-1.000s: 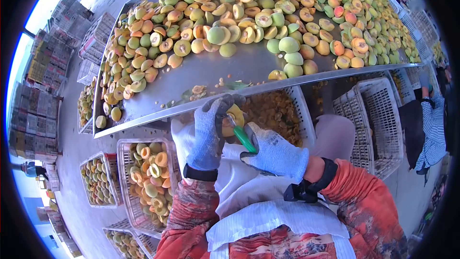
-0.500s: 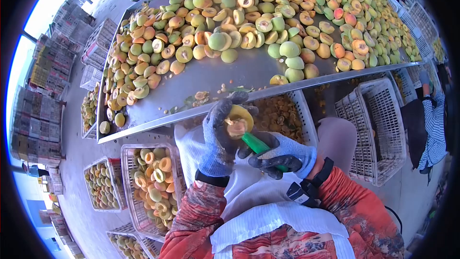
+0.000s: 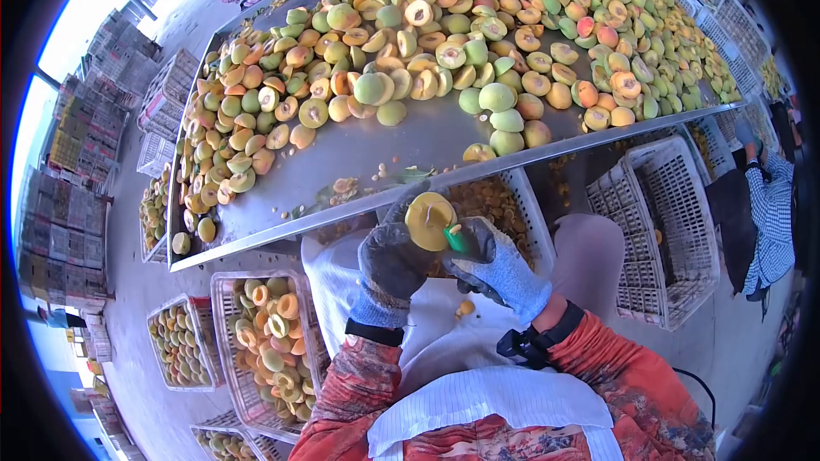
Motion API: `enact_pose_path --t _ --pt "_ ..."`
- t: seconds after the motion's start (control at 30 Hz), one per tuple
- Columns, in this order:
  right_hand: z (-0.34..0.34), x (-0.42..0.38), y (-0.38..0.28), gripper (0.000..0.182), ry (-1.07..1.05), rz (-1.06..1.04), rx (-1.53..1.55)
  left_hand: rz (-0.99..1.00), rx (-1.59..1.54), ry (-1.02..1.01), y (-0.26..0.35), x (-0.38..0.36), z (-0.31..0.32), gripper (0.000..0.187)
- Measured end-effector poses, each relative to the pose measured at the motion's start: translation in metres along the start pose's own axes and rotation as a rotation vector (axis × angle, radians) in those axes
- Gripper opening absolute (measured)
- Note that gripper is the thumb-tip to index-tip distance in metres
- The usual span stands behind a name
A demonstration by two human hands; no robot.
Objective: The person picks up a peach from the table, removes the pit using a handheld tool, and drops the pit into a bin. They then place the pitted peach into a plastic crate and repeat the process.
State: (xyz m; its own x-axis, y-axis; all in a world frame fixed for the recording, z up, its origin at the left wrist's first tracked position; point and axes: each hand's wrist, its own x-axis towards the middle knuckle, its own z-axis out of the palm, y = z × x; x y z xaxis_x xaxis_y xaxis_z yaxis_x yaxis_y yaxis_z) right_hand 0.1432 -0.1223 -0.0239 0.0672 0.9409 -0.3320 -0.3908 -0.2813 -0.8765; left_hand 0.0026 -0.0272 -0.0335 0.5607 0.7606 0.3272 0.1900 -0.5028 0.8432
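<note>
Left hand (image 3: 391, 266), gloved, is clamped around a peach half (image 3: 429, 220), cut face up, just below the table (image 3: 410, 141) edge. Right hand (image 3: 500, 269) is closed on a green-handled tool (image 3: 457, 240) touching the fruit's rim. Judgement: light, soft flesh, wet and slippery; bruises easily. Best cupped by the skin side, not squeezed.

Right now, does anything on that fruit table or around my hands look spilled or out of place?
Yes. Loose scraps, what look like pits and a leaf, lie scattered on the bare front strip of the metal table. A small orange piece sits on the white apron below the left hand and right hand.
</note>
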Motion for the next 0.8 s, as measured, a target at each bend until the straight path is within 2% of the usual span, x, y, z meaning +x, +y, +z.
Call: enact_pose_path --t 0.03,0.07,0.1,0.13,0.17,0.2,0.27,0.4,0.47,0.53,0.6,0.63,0.67,0.7,0.73,0.77,0.8 --pt "-0.002 0.005 0.006 0.035 0.06 -0.346 -0.346 -0.195 -0.285 0.0 -0.004 -0.002 0.004 0.045" --pt "-0.003 0.006 0.011 0.037 0.116 -0.693 -0.691 -0.202 -0.285 0.004 -0.008 -0.005 0.003 0.045" --pt "-0.005 0.003 0.013 0.037 0.109 -0.687 -0.692 -0.158 -0.147 -0.065 -0.01 -0.007 0.0 0.046" --pt "-0.004 -0.001 0.01 0.037 0.109 -0.626 -0.868 -0.112 -0.01 -0.133 -0.01 -0.008 -0.001 0.048" --pt "-0.003 -0.004 0.006 0.038 0.109 -0.563 -1.044 -0.114 -0.01 -0.128 -0.011 -0.01 -0.001 0.048" --pt "-0.001 -0.005 0.004 0.038 0.106 -0.565 -1.046 -0.133 -0.072 -0.077 -0.013 -0.011 0.001 0.047" --pt "0.004 -0.007 0.0 0.037 0.189 -0.415 -1.13 -0.167 -0.198 0.022 -0.017 -0.011 0.004 0.044" --pt "0.015 -0.004 -0.004 0.036 0.171 -0.303 -1.237 -0.182 -0.331 -0.011 -0.018 -0.001 0.003 0.042" --pt "0.022 -0.001 0.001 0.037 0.22 -0.349 -1.332 -0.658 -1.77 0.119 -0.005 0.003 0.002 0.042" --pt "0.027 0.001 0.006 0.038 0.257 -0.409 -1.348 -0.722 -1.812 0.203 0.0 0.008 0.008 0.042" --pt "0.033 0.002 0.008 0.039 0.272 -0.476 -1.36 -0.529 -1.278 0.321 0.0 0.009 0.016 0.038" --pt "0.033 0.0 0.007 0.039 0.278 -0.441 -1.324 -0.652 -1.447 0.345 0.003 0.014 0.012 0.031" --pt "0.037 0.0 0.004 0.039 0.266 -0.409 -1.287 -0.605 -1.402 0.42 0.005 0.013 0.014 0.027" --pt "0.045 -0.003 -0.002 0.038 0.262 -0.382 -1.255 -0.259 -0.588 0.435 -0.01 0.008 0.025 0.028" --pt "0.041 0.0 0.007 0.034 0.251 -0.436 -1.211 -0.427 -0.964 0.477 -0.001 0.008 0.018 0.027" --pt "0.043 0.001 0.005 0.027 0.199 -0.357 -1.067 -0.385 -0.99 0.53 0.005 0.006 0.017 0.026" --pt "0.046 0.002 0.007 0.024 0.163 -0.352 -0.848 -0.448 -0.978 0.547 0.011 0.004 0.012 0.025"
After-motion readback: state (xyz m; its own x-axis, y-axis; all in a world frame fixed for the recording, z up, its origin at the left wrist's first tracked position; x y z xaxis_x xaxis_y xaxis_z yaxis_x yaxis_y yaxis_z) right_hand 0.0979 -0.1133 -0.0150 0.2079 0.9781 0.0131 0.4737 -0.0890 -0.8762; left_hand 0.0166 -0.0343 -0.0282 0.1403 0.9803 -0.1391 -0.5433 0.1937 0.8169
